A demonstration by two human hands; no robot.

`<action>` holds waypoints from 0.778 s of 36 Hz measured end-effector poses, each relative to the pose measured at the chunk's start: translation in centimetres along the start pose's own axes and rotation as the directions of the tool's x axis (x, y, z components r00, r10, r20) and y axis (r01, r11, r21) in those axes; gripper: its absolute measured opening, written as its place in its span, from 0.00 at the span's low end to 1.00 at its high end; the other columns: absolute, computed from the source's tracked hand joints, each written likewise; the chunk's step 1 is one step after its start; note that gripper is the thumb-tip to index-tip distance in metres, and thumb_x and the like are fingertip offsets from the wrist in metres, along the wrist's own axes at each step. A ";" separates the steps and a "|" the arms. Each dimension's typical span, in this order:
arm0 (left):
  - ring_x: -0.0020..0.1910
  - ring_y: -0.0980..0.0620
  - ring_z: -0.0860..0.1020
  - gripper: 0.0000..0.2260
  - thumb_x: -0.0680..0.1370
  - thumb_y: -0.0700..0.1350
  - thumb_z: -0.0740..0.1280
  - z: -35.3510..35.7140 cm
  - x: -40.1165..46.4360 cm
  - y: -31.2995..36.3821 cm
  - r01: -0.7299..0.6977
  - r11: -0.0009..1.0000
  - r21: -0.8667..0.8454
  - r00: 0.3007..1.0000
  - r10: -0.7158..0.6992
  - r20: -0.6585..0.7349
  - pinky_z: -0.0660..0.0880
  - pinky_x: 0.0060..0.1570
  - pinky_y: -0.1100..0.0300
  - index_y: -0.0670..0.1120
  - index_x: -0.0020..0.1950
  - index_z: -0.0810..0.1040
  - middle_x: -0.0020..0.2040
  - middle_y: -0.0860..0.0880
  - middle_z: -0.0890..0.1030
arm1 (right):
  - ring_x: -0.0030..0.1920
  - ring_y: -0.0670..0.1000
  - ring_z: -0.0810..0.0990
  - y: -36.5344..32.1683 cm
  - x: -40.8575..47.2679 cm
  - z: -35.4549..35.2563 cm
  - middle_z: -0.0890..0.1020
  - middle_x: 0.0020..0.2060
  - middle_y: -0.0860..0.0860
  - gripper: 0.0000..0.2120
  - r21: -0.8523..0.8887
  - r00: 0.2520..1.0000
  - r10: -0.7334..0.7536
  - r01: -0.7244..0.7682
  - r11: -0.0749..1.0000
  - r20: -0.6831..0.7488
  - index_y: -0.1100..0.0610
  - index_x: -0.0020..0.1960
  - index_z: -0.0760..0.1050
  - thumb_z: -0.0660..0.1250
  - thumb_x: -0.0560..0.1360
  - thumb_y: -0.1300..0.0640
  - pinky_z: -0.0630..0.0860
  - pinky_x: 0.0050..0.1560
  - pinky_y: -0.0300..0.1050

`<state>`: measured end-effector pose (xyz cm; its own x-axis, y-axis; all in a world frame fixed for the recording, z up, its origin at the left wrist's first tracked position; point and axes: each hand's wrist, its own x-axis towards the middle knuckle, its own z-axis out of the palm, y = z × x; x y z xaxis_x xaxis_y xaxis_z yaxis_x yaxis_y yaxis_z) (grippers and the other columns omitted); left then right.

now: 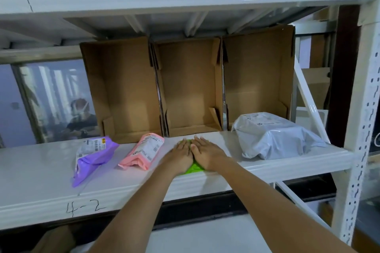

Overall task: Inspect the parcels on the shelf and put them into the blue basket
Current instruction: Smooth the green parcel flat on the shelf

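Two bare forearms reached in from the near edge toward the white shelf (41,170), whose front lip bore the handwritten mark "4-2". The left hand (182,155) and right hand (207,154) lay side by side, touching, fingers straight and flat, pressing down on a green parcel (194,167) near the shelf's front edge; neither hand was curled around it. The hands covered most of that parcel. Just to its left lay a pink parcel (144,151), and further left a purple parcel (92,156), both with printed labels. To the right sat a bulky grey parcel (275,137). Behind them, at the far side, three open cardboard boxes (189,88) stood in a row. The basket was not in view.
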<state>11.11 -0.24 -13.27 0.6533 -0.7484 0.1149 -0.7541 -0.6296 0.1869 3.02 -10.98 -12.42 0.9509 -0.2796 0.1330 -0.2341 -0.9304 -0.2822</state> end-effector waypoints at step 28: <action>0.76 0.48 0.58 0.26 0.81 0.52 0.46 -1.0 -0.5 0.6 0.041 0.998 0.045 0.997 -0.044 0.068 0.58 0.73 0.53 0.44 0.78 0.54 0.78 0.45 0.57 | 0.73 0.52 0.64 -0.1 1.1 0.3 0.66 0.73 0.53 0.25 -0.034 0.997 0.081 -0.080 0.996 0.015 0.56 0.74 0.63 0.39 0.83 0.49 0.62 0.72 0.51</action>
<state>10.42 -0.07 -12.23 0.6795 -0.7326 0.0398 -0.7292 -0.6683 0.1471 4.10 -11.12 -12.53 0.9317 -0.3504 0.0955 -0.3165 -0.9125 -0.2592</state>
